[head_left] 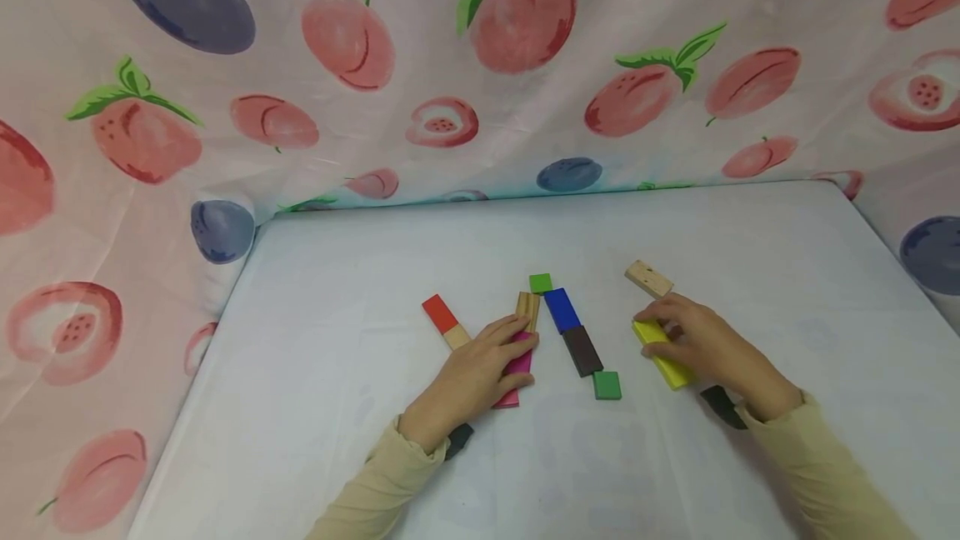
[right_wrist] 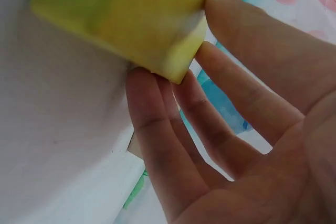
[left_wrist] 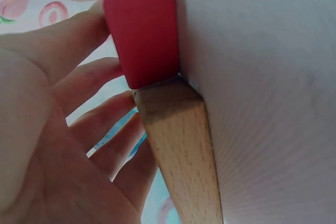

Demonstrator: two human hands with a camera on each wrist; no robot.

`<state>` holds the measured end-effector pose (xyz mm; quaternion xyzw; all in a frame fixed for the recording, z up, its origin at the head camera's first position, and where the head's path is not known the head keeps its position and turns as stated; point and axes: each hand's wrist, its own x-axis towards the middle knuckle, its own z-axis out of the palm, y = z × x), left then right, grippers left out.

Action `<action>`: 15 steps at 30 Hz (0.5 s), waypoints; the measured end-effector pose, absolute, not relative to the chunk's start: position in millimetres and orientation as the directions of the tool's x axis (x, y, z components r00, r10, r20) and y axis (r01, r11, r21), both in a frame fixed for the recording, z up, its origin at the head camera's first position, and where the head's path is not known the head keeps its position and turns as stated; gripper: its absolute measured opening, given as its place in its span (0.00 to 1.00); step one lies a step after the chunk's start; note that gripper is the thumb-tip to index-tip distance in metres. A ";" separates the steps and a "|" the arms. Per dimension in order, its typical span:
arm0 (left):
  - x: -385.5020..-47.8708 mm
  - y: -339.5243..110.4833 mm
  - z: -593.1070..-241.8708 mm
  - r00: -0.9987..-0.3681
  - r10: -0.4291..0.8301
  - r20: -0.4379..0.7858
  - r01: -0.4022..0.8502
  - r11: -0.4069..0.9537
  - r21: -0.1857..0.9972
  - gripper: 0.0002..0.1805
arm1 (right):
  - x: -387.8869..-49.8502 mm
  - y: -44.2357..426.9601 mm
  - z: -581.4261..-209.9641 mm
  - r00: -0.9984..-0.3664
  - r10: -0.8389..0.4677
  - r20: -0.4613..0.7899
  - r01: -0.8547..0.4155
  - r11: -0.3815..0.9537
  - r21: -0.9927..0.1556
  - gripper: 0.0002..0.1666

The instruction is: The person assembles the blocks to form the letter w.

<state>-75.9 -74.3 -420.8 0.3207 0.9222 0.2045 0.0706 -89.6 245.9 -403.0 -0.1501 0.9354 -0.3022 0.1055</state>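
Observation:
My left hand lies over a slanted row of blocks, fingers extended and touching a magenta block. A striped wooden block continues that row at the far end, and a pinkish-red block at the near end. In the left wrist view, a red block meets a plain wooden block end to end beside the spread fingers. Between thumb and fingers, my right hand pinches a yellow block; the right wrist view shows fingertips at the edges of this yellow block.
Between the hands, a light green square, blue block, dark brown block and green square form a slanted line. A red block adjoins a tan one at left. Beyond the right hand lies a wooden block.

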 end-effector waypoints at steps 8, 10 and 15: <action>-75.8 -75.0 -422.2 -0.784 0.621 0.007 0.565 0.709 0.422 0.29 | -91.4 239.3 -403.5 -0.952 -0.282 -0.116 -0.151 0.767 -0.624 0.23; -75.8 -75.1 -422.6 -0.783 0.622 0.008 0.566 0.708 0.422 0.29 | -91.7 237.6 -404.1 -0.958 -0.264 -0.113 -0.136 0.764 -0.631 0.24; -75.8 -74.9 -422.4 -0.785 0.620 0.006 0.564 0.709 0.423 0.29 | -93.9 231.9 -405.1 -0.966 -0.234 -0.113 -0.110 0.763 -0.637 0.24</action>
